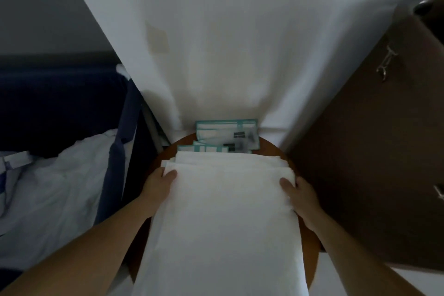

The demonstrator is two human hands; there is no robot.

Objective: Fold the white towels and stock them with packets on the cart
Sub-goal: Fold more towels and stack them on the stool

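Observation:
A folded white towel lies lengthwise over a round brown table, on top of other folded towels whose edges show at its far end. My left hand grips the towel's far left edge, thumb on top. My right hand grips its far right edge the same way. Beyond the towels, several teal-edged packets lean against the white wall.
A dark blue cloth cart bag holding white linen stands at the left. A dark brown cabinet with metal handles fills the right. The white wall rises straight ahead.

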